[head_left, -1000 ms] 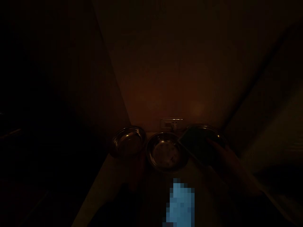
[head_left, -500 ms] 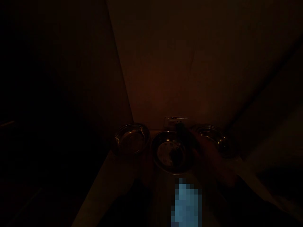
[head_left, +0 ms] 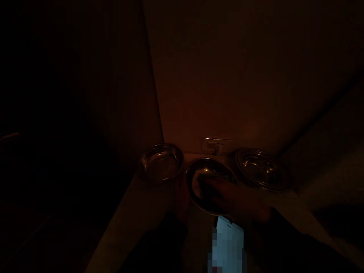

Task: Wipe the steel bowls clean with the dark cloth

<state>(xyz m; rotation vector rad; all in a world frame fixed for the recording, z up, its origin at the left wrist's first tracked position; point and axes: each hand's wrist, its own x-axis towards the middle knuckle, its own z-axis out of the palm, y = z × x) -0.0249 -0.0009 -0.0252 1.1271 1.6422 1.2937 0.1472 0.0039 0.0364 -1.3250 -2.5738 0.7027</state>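
Note:
The scene is very dark. Three shallow steel bowls stand in a row on a pale counter: a left bowl (head_left: 160, 163), a middle bowl (head_left: 199, 178) and a right bowl (head_left: 260, 168). My right hand (head_left: 241, 199) reaches from the right into the middle bowl, its fingers pressed on a dark flat pad (head_left: 212, 189) inside it. My left hand (head_left: 182, 197) is at the left rim of the middle bowl. Its fingers are too dim to make out.
A wall rises right behind the bowls, with a small socket plate (head_left: 216, 145) low on it. The counter's (head_left: 136, 212) left edge drops into darkness. A bright blurred rectangle (head_left: 227, 246) glows at the bottom centre, just in front of the middle bowl.
My right hand has carried the dark pad from over the right bowl leftward into the middle bowl. The right bowl is now uncovered. The view has shifted slightly.

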